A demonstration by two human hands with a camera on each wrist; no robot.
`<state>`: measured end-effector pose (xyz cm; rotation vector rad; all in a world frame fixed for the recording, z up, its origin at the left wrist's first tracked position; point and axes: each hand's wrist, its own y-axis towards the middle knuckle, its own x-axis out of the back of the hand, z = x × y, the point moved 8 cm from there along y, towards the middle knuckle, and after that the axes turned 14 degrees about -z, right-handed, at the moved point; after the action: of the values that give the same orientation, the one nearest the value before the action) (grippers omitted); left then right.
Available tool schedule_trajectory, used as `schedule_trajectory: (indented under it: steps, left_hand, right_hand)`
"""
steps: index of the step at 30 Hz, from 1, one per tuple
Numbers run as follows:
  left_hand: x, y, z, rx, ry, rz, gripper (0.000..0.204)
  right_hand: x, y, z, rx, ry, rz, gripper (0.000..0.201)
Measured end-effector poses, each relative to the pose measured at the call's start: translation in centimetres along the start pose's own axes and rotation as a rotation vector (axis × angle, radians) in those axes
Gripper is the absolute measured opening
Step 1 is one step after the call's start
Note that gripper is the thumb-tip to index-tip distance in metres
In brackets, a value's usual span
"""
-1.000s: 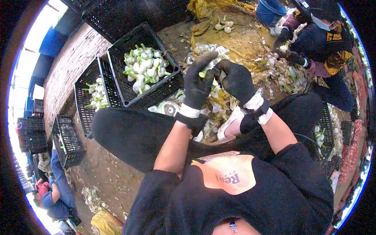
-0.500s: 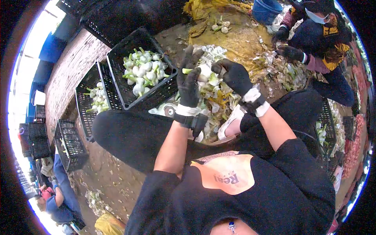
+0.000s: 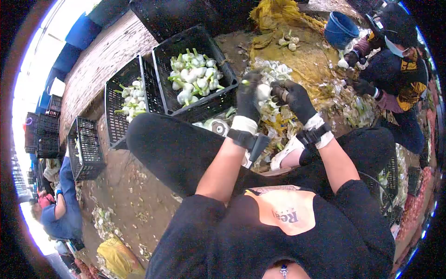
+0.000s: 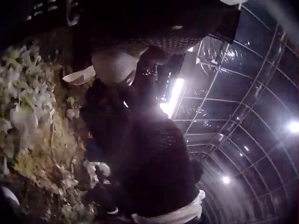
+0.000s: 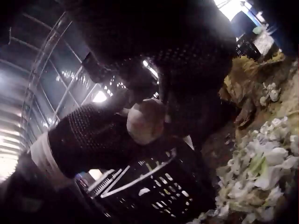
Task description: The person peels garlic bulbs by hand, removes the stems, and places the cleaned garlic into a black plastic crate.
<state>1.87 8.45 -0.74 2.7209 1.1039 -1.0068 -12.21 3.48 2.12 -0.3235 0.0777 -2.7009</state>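
A white garlic bulb [image 3: 264, 92] with a short cut green stem is between my two gloved hands. My left hand [image 3: 249, 97] grips it, the stem end poking out on the left side. From the right, my right hand [image 3: 296, 98] has its curled fingers and thumb against the bulb. The left wrist view shows the pale bulb [image 4: 114, 67] with a loose flap of skin [image 4: 79, 75] beside it. In the right wrist view the rounded bulb [image 5: 145, 121] sits among dark glove fingers, which partly hide it.
Left of my hands, a black crate [image 3: 202, 108] holds trimmed garlic bulbs; another crate [image 3: 111, 123] with garlic stands beside it. Peeled skins [image 3: 278, 69] litter the ground and a yellow sack [image 3: 309, 53]. Another person [image 3: 395, 69] works at the right near a blue bucket [image 3: 340, 30].
The head view has shifted, moving the scene rightward. My fingers have turned the garlic bulb, and the left fingers have closed in around it. The other person now holds a garlic bulb up.
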Motion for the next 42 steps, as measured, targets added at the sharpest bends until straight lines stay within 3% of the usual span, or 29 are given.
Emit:
schedule_trajectory:
  steps: [1, 3, 5, 6, 7, 8, 11, 13, 14, 16, 17, 19, 21, 22, 23, 25, 27, 28, 30, 31, 32, 33, 34, 35, 36, 37, 41, 42]
  left_hand:
    - [1.7, 1.0, 0.5, -0.012, -0.03, -0.039, 0.03]
    - [5.1, 4.6, 1.8, 0.238, -0.33, -0.289, 0.031]
    - [7.6, 6.5, 1.2, 0.244, -0.511, -0.341, 0.036]
    - [8.6, 6.9, 0.7, 0.229, -0.585, -0.355, 0.039]
    - [9.0, 7.0, 0.3, 0.234, -0.63, -0.349, 0.042]
    - [9.1, 6.7, 0.1, 0.245, -0.655, -0.333, 0.045]
    - [7.0, 4.2, -0.4, 0.31, -0.616, -0.287, 0.054]
    - [5.1, 2.2, -0.2, 0.357, -0.473, -0.308, 0.052]
    - [4.7, 2.4, 0.7, 0.353, -0.481, -0.236, 0.05]
    - [3.6, 2.7, 2.1, 0.328, -0.389, -0.176, 0.046]
    - [2.9, 3.0, 2.5, 0.305, -0.287, -0.186, 0.043]
    - [2.5, 3.6, 3.3, 0.081, 0.094, -0.112, 0.035]
    - [1.5, 3.7, 3.3, 0.063, 0.139, -0.111, 0.032]
    - [2.8, 4.4, 5.4, 0.238, 0.121, -0.303, 0.027]
    - [2.7, 5.1, 5.7, 0.248, 0.135, -0.311, 0.027]
    - [1.0, 6.2, 4.3, 0.031, 0.51, -0.115, 0.025]
    - [1.0, 7.0, 4.5, 0.13, 0.462, -0.173, 0.023]
    - [0.9, 7.3, 4.6, 0.116, 0.472, -0.166, 0.024]
    - [0.2, 8.0, 4.7, 0.097, 0.548, -0.142, 0.027]
    - [0.4, 8.2, 5.2, 0.105, 0.554, -0.143, 0.027]
    - [0.1, 8.3, 5.1, 0.003, 0.669, -0.077, 0.029]
    - [-0.3, 8.1, 5.0, -0.097, 0.778, -0.007, 0.032]
    - [-0.2, 8.1, 5.1, -0.087, 0.772, -0.005, 0.032]
    - [-0.8, 8.2, 4.8, -0.196, 0.886, 0.067, 0.034]
    - [-1.4, 8.1, 4.5, -0.307, 0.999, 0.136, 0.038]
    - [-1.4, 7.9, 4.6, -0.309, 0.992, 0.129, 0.038]
    - [-2.3, 6.9, 5.7, -0.236, 0.874, 0.292, 0.049]
    - [-2.7, 6.5, 5.3, -0.196, 0.838, 0.261, 0.053]
  right_hand:
    - [0.2, -0.1, -1.5, -0.109, 0.125, -0.029, 0.032]
    - [1.2, 0.5, -3.2, -0.076, 0.155, -0.079, 0.03]
    - [1.7, 2.7, -5.4, -0.132, -0.094, 0.012, 0.034]
    - [1.9, 4.0, -4.8, -0.211, -0.499, 0.039, 0.038]
    - [2.1, 5.4, -6.2, -0.248, -0.416, 0.036, 0.038]
    - [1.9, 8.1, -7.3, -0.007, -0.744, 0.131, 0.039]
    - [3.9, 12.9, -7.5, -0.016, -1.036, -0.101, 0.028]
    - [4.6, 16.1, -10.3, -0.094, -1.118, -0.044, 0.03]
    - [5.1, 18.3, -12.5, -0.096, -1.123, -0.028, 0.03]
    - [4.5, 22.6, -15.4, 0.282, -1.197, 0.062, 0.039]
    - [4.5, 24.3, -16.0, 0.281, -1.194, 0.085, 0.039]
    - [5.2, 27.5, -17.5, 0.234, -1.117, 0.028, 0.045]
    - [6.6, 31.4, -20.0, -0.027, -1.022, -0.052, 0.055]
    - [7.1, 34.3, -22.6, -0.014, -0.941, -0.079, 0.055]
    - [7.1, 36.3, -23.5, -0.004, -0.862, -0.109, 0.056]
    - [7.3, 38.6, -26.2, -0.292, -0.191, -0.189, 0.058]
    - [6.9, 40.7, -28.1, -0.533, 0.289, -0.221, 0.061]
    - [7.2, 41.9, -28.9, -0.554, 0.346, -0.217, 0.063]
    - [8.6, 45.8, -33.2, -0.097, -0.357, -0.105, 0.053]
    - [9.4, 47.5, -35.4, 0.12, -0.684, -0.138, 0.048]
    - [9.8, 47.3, -33.6, 0.134, -0.502, -0.243, 0.04]
    - [10.8, 46.3, -32.3, 0.119, -0.837, -0.292, 0.03]
    - [10.6, 43.8, -27.1, 0.085, -1.172, -0.32, 0.025]
    - [11.2, 40.8, -23.4, 0.233, -1.078, -0.525, 0.026]
    - [11.4, 38.7, -20.0, 0.337, -1.019, -0.554, 0.023]
    - [11.4, 36.8, -16.9, 0.441, -0.955, -0.578, 0.021]
    - [9.4, 30.0, -10.7, 0.592, -1.06, -0.281, 0.016]
    - [8.7, 27.9, -8.9, 0.661, -0.811, -0.152, 0.016]
